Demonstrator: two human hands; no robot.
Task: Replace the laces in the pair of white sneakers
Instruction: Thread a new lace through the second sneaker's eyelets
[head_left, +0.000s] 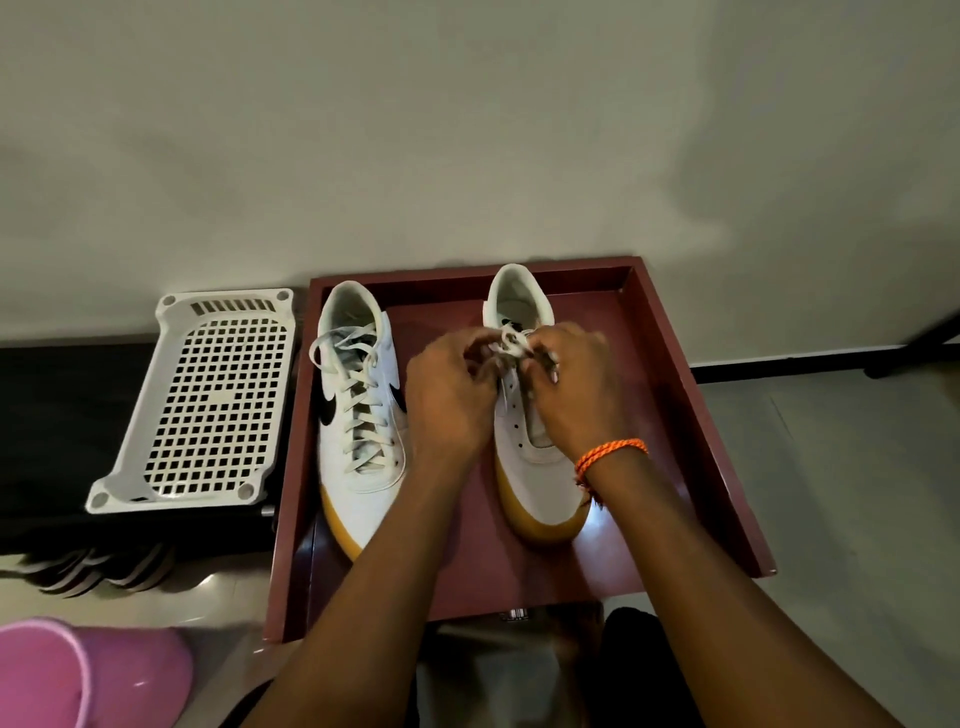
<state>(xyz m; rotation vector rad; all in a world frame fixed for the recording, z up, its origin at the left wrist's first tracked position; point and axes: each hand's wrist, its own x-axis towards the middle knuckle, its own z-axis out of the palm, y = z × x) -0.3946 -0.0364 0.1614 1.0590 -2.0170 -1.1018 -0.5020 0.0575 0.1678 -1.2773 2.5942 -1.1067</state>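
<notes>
Both hands work over the right sneaker (537, 467) near the tray's (727, 441) far right corner: the left hand (447, 400) and right hand (576, 384) have fingers curled, pinching a bunched white lace (511, 343) between them. The left sneaker (358, 441) sits laced along the tray's left edge.

White, gum-toed sneakers (358, 415); maroon tray (727, 467); orange wristband (610, 454).

Looks like home, likely entryway or shoe corner. Plain painted wall (467, 130), glossy tiled floor (857, 467), dark red wooden tray (727, 415) with sneakers, white plastic perforated rack (208, 400), slippers underneath (104, 569), pink plastic stool (78, 675).
</notes>
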